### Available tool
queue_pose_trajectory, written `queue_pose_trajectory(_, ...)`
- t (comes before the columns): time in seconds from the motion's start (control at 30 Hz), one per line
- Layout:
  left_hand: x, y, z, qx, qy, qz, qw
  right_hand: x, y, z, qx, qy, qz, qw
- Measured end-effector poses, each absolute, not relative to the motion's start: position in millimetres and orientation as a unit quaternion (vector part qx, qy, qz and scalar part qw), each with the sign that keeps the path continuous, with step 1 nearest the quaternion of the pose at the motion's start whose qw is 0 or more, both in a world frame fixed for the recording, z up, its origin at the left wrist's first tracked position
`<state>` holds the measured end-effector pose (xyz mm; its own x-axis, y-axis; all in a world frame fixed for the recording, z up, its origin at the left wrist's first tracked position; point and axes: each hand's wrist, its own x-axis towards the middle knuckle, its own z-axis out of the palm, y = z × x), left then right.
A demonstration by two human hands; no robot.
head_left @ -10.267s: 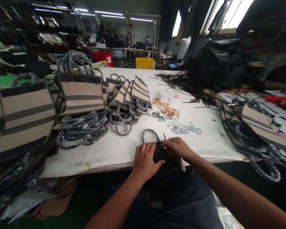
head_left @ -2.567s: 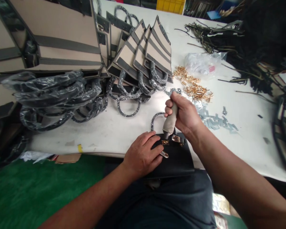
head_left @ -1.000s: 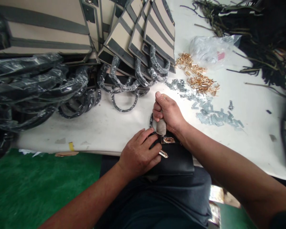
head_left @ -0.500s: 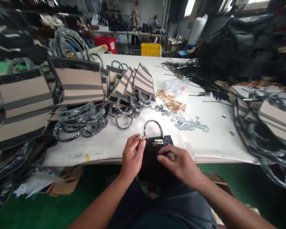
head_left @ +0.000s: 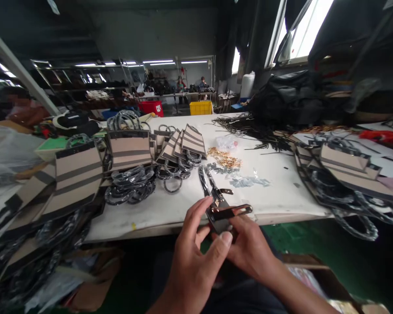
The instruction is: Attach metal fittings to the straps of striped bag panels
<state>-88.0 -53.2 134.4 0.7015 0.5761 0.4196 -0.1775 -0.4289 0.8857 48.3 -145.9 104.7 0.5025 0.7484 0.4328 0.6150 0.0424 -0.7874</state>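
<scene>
Both hands hold a small black bag (head_left: pixel 223 225) at the table's front edge. Its wrapped handle (head_left: pixel 203 179) points away over the table, and shiny metal fittings show on its straps. My left hand (head_left: pixel 199 248) wraps the bag's near left side, thumb across the front. On the right side, my right hand (head_left: pixel 249 244) has its fingers closed on the bag, just under a dark strap with a metal end (head_left: pixel 242 209). The fingertips behind the bag are hidden.
Striped beige panels with wrapped handles (head_left: pixel 77 174) are stacked at the left, and more (head_left: pixel 343 170) at the right. Gold metal parts (head_left: pixel 227 159) and grey pieces (head_left: pixel 249 181) lie mid-table. Black cords (head_left: pixel 265 135) spread behind. A yellow crate (head_left: pixel 201 108) and two people are farther back.
The view has tilted up. The bag has turned from facing me to an angled position, its strap now swung out to the right. My left hand has moved from the handle's base onto the bag's body.
</scene>
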Motion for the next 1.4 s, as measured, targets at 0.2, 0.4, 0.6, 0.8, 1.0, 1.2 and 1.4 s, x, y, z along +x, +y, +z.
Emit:
queue_pose_trajectory(0.2,-94.8,-29.1,147.4,0.735,0.166,0.506,0.421,109.4,-198.8,176.2,-0.633,-0.455,0.161,0.605)
queue_pose_trajectory(0.4,-90.7,2.4,152.8,0.723,0.097,0.47,0.497,161.7,-217.2,235.9,-0.599,-0.46,0.253,0.604)
queue_pose_trajectory(0.6,-96.8,-2.6,126.5,0.688,0.023,0.233,0.687,167.7,-175.7,215.7,-0.609,-0.467,0.425,0.48)
queue_pose_trajectory(0.8,-103.1,-15.9,45.6,0.662,0.186,0.122,0.715,181.6,-132.5,123.3,-0.61,-0.482,0.506,0.372)
queue_pose_trajectory(1.0,-79.9,-24.7,-10.8,0.559,0.314,0.154,0.752,201.3,-88.8,82.9,-0.698,-0.541,0.38,0.275)
queue_pose_trajectory(1.2,-49.9,-32.5,-36.5,0.411,0.386,0.212,0.798,215.1,-59.5,59.8,-0.804,-0.487,0.148,0.308)
queue_pose_trajectory(1.4,-35.5,-30.5,-34.8,0.344,0.421,0.202,0.815,231.7,-71.4,12.5,-0.808,-0.51,0.093,0.282)
